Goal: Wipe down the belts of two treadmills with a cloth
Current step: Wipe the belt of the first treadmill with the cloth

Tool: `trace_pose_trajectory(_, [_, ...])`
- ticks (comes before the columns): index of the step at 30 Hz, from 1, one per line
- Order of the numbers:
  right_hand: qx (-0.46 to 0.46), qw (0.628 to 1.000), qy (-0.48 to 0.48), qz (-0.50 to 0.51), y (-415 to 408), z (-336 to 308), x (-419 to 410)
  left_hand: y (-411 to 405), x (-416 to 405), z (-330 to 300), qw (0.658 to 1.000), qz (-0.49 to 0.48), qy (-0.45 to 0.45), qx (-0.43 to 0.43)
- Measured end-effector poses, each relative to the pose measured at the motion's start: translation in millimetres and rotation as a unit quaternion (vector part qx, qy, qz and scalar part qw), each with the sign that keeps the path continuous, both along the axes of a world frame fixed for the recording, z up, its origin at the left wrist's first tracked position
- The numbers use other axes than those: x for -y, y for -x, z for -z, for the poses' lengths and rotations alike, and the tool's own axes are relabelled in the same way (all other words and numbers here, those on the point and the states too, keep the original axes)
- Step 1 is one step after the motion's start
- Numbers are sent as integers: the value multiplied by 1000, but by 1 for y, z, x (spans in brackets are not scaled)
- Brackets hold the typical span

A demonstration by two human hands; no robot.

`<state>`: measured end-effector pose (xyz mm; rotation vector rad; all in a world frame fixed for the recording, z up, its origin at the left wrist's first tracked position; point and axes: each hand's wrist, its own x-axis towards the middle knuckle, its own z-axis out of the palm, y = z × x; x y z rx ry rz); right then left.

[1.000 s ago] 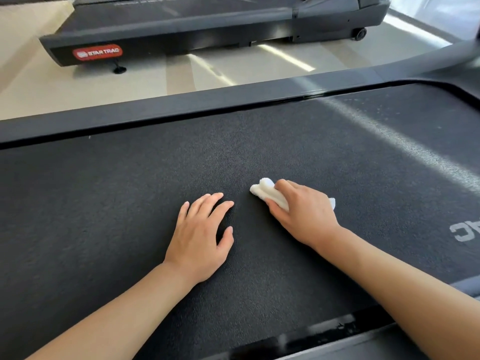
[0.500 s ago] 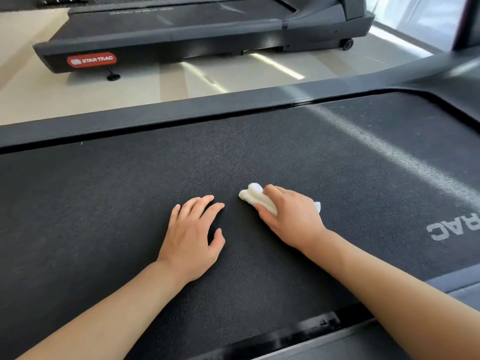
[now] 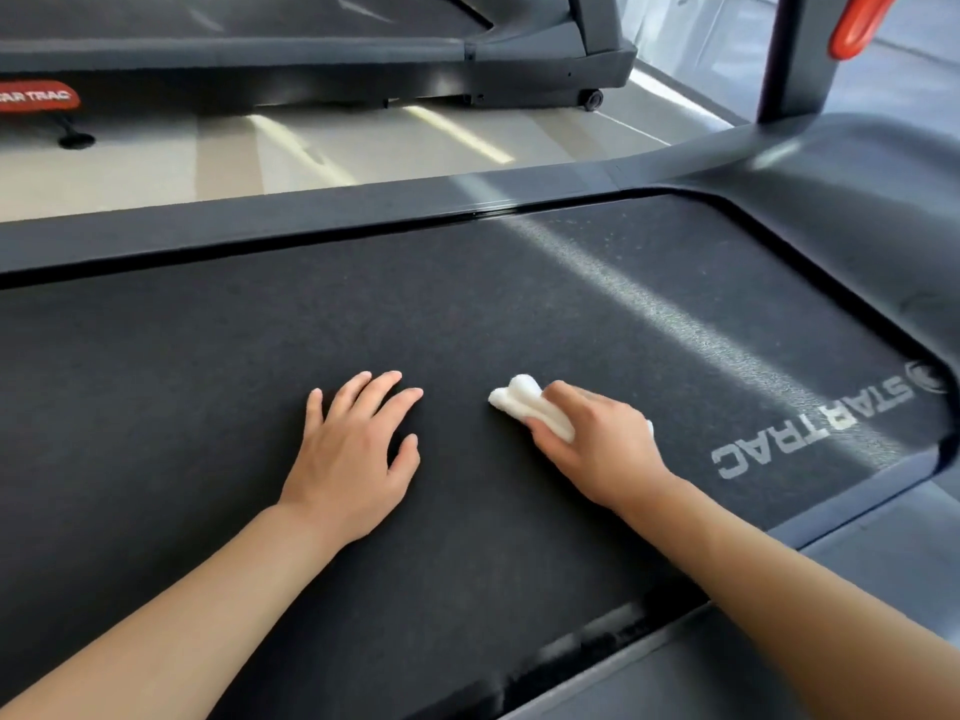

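Cloth (image 3: 524, 407), white and bunched into soft rolled folds, is pressed against the treadmill belt (image 3: 208, 407) near the middle of its width, somewhat closer to the near edge than to the far one. It is gripped by the right hand (image 3: 597, 444), whose fingers are curled over it and clamped on it; a lobed end of the cloth sticks out to the left of the knuckles, and a small white corner is seen at the far side of the hand. The left hand (image 3: 353, 459) is laid flat on the belt just beside the right one, palm down, with its fingers straight and slightly spread and nothing held.

The belt is seen as a dark, finely textured, matte surface. A pale band of light is thrown across it diagonally toward the right end, where faint specks are shown up in the glare. Grey lettering (image 3: 810, 433) reading "STAR TRAC", with a round emblem beside it, is printed on the belt near its right end, turned sideways to the viewer. The belt is framed by smooth dark grey side rails (image 3: 311, 220) along the far and near edges, and by a curved housing at the right end.

A second treadmill (image 3: 311, 49) is seen beyond the far rail, standing on a pale glossy floor (image 3: 156, 168). A red badge (image 3: 36, 96) at its left end is partly cut off, with "AR TRAC" legible in white. A red-orange handle (image 3: 857, 23) is visible at the upper right corner.
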<state>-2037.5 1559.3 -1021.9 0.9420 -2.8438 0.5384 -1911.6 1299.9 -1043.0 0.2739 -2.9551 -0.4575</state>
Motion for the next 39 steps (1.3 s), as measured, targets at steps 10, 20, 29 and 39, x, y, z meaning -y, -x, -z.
trace_pose_trajectory(10, [-38,986,-13,159,68,0,-38,4,-1,1,1000,-6,-5,-27])
trace_pose_trajectory(20, [-12,995,24,-91,-52,2,34,-4,-5,-3,1000,-5,-1,2])
trace_pose_trajectory(29, [6,997,-2,75,45,-4,-35,-22,5,-15,1000,24,-3,17])
trace_pose_trajectory(39, [3,1000,11,28,12,-2,2,7,2,-15,1000,9,-15,-6])
